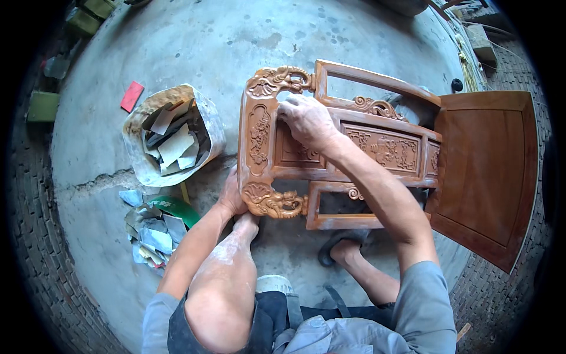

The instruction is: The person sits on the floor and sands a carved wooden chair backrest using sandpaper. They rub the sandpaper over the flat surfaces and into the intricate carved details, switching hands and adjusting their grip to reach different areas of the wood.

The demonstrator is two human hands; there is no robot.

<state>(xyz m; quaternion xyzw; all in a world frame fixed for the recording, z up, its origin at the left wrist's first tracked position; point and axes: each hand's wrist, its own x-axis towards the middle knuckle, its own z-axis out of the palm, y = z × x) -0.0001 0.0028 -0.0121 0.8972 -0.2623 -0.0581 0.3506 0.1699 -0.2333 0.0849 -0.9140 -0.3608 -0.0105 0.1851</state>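
Note:
A carved brown wooden chair (pixel 389 149) lies tipped over in front of me, its carved back nearest my hands and its broad seat panel (pixel 483 171) standing at the right. My right hand (pixel 308 121), pale with dust, is closed, with its curled fingers pressed on the inner edge of the carved top rail (pixel 258 138). Whatever those fingers may hold is hidden. Low on the outer side of that rail, my left hand (pixel 232 196) grips the chair near the scrolled corner. Part of its fingers is hidden behind the wood.
Left of the chair stands a whitish bucket (pixel 215 121) filled with sheets and scraps. A heap of scraps (pixel 154 233) lies beside a green piece (pixel 177 207) on the concrete floor. A red block (pixel 132 96) rests beyond the bucket. My legs flank a white tub (pixel 274 284).

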